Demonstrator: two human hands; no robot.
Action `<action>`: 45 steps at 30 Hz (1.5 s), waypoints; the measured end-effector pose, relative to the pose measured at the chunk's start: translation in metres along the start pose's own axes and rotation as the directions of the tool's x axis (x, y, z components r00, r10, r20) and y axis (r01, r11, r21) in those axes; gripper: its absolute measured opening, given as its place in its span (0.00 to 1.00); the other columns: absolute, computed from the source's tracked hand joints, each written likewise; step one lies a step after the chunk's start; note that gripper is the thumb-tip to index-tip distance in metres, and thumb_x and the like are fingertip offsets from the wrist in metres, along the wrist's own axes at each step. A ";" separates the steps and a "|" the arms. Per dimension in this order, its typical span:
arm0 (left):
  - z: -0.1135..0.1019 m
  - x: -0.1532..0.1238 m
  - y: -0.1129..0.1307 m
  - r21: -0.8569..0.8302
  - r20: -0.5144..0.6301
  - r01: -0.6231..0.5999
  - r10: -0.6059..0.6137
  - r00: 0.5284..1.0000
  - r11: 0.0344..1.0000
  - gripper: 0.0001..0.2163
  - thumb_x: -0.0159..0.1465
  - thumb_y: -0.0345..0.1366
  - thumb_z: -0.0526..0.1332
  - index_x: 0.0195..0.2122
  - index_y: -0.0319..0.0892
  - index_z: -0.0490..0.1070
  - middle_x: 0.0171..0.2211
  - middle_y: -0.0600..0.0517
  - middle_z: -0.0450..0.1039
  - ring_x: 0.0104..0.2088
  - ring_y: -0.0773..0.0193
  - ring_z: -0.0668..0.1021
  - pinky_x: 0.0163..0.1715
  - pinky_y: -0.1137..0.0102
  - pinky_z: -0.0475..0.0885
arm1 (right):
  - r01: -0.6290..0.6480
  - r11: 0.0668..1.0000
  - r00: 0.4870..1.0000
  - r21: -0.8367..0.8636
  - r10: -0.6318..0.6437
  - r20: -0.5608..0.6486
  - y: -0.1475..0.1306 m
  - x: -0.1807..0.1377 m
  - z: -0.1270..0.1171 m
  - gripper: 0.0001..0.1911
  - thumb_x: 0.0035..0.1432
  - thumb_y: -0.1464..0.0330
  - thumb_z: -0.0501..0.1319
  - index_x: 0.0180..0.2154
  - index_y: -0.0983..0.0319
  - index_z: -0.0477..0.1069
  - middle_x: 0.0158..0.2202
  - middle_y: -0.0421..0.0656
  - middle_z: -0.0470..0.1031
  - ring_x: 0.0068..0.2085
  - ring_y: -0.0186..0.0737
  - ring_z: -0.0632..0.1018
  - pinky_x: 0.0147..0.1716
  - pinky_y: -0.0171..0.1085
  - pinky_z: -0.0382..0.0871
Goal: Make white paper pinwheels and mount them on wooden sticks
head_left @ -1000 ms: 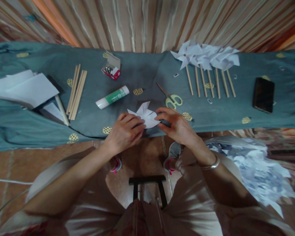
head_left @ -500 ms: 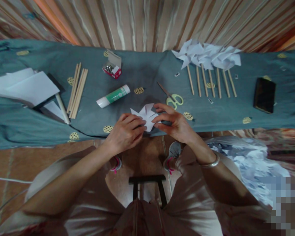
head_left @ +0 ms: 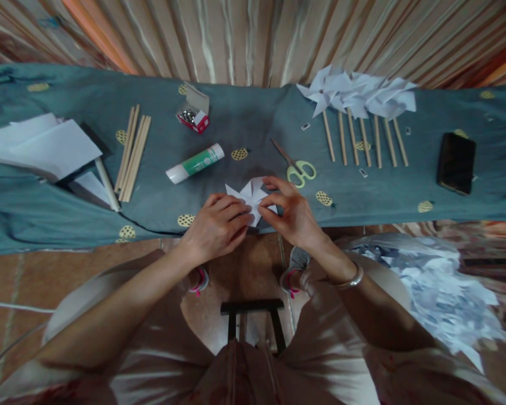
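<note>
In the head view, the grip of the left hand is closed on a white, pointed pinwheel shape of folded paper, its bent fingers over the left part. The right hand touches the right part, thumb and forefinger close together; whether they pinch a fold, I cannot tell. The paper shape is at the near edge of the table, which is draped in grey-green cloth with yellow pineapples.

Just beyond the right hand lie scissors with pale green handles. Left of them are a white-and-green glue stick and, farther, an open red-and-white cardboard box of small metal pieces. Pale wooden sticks and white paper sheets lie farther left. At far right, a row of white paper pinwheels on wooden sticks lies left of a black phone.
</note>
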State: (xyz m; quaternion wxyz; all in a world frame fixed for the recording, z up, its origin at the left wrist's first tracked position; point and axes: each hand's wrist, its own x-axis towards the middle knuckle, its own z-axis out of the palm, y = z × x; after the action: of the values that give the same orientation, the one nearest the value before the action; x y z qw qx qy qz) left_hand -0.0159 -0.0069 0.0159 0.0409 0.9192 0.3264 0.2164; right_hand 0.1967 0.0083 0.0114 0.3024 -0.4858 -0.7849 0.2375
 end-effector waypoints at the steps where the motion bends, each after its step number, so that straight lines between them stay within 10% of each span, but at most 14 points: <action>1: 0.000 0.000 0.000 0.000 -0.001 0.003 -0.003 1.000 1.000 0.08 0.66 0.32 0.58 0.43 0.41 0.77 0.45 0.48 0.80 0.47 0.54 0.78 0.48 0.59 0.69 | -0.007 1.000 1.000 -0.003 0.007 -0.004 0.000 0.000 0.001 0.05 0.57 0.71 0.62 0.31 0.60 0.77 0.55 0.48 0.73 0.52 0.48 0.77 0.54 0.51 0.71; 45: 0.001 0.002 0.001 0.007 0.043 -0.005 0.004 0.999 1.000 0.10 0.67 0.33 0.57 0.44 0.41 0.77 0.45 0.46 0.78 0.47 0.54 0.75 0.47 0.58 0.67 | -0.058 0.996 0.990 -0.065 0.049 -0.131 -0.005 -0.005 0.020 0.05 0.56 0.73 0.59 0.29 0.60 0.72 0.52 0.50 0.74 0.52 0.49 0.75 0.53 0.51 0.70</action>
State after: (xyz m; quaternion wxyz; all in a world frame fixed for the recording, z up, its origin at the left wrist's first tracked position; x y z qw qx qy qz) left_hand -0.0138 -0.0061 0.0164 0.0443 0.9246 0.3240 0.1954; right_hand 0.1808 0.0003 -0.0004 0.3291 -0.5312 -0.7581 0.1866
